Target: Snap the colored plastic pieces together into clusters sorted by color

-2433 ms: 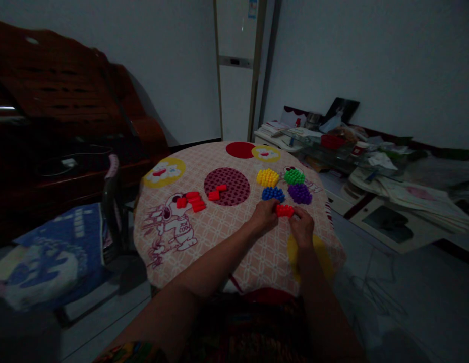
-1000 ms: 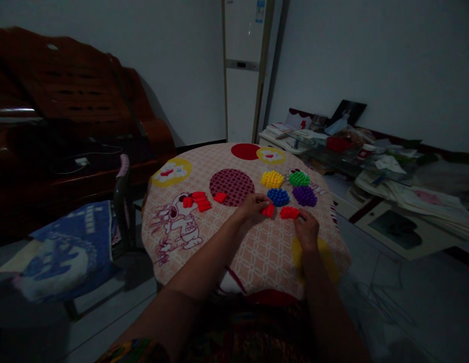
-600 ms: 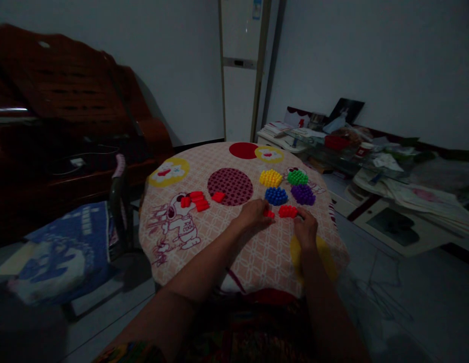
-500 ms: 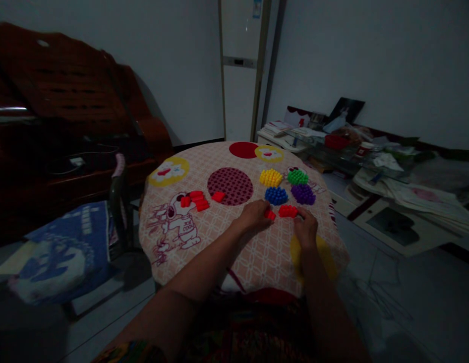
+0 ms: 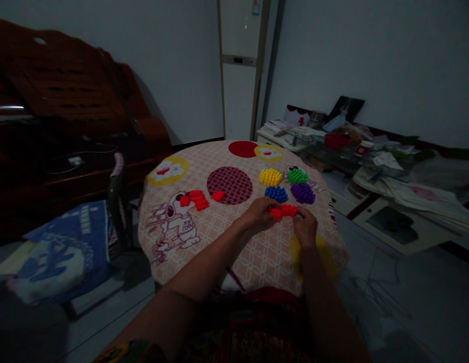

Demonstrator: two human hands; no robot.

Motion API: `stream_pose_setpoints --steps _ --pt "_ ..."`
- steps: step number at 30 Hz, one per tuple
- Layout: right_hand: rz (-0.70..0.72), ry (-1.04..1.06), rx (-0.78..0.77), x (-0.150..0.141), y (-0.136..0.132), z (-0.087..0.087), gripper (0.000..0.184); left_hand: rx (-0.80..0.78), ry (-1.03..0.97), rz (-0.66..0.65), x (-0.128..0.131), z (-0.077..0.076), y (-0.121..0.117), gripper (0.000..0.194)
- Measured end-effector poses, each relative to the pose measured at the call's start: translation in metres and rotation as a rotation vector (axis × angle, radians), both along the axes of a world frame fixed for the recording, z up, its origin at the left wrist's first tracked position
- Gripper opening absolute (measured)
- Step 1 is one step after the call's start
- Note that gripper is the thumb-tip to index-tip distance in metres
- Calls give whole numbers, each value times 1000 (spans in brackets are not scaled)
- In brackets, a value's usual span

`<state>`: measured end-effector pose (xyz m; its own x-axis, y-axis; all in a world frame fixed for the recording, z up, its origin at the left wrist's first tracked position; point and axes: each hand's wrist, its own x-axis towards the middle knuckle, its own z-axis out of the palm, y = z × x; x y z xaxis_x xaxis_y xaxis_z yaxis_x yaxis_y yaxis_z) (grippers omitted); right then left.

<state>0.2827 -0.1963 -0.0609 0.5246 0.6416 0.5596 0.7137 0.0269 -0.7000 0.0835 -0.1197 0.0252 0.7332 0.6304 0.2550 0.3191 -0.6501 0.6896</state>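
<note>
My left hand [image 5: 259, 214] is closed on a small red building block [image 5: 275, 214], its fingers curled over the piece. This block sits against a short row of red blocks [image 5: 289, 209]; whether the two are joined I cannot tell. My right hand [image 5: 306, 226] grips the right end of that row between thumb and fingers. Just beyond my hands lie a blue knobbed cluster [image 5: 276, 194] and a purple one [image 5: 303, 193]. Behind those are a yellow cluster [image 5: 270, 176] and a green cluster [image 5: 297, 176]. More loose red blocks [image 5: 198, 199] lie on the left, with one red piece [image 5: 218, 195] apart from them.
A patterned cloth covers the round table [image 5: 219, 247]. To the left are a folding chair [image 5: 119, 201] with a blue bag [image 5: 71, 252] and a wooden bench [image 5: 68, 96]. A cluttered glass-topped stand [image 5: 344, 151] is on the right.
My left hand has moved slightly right, bringing its red block up against the red row. My right hand has stayed almost in place at the row's right end.
</note>
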Motion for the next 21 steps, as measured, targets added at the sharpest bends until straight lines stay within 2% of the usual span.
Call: stream_pose_setpoints --steps 8,10,15,21 --pt "-2 22 -14 -2 -1 4 42 13 -92 -97 8 -11 -13 27" --pt "3 23 -22 -2 -1 4 42 37 -84 -54 9 -11 -15 26" --pt "3 36 -28 -3 -2 5 41 100 63 62 10 -13 -12 43" --pt "14 48 -29 -4 -3 6 40 33 84 6 15 -19 -13 24"
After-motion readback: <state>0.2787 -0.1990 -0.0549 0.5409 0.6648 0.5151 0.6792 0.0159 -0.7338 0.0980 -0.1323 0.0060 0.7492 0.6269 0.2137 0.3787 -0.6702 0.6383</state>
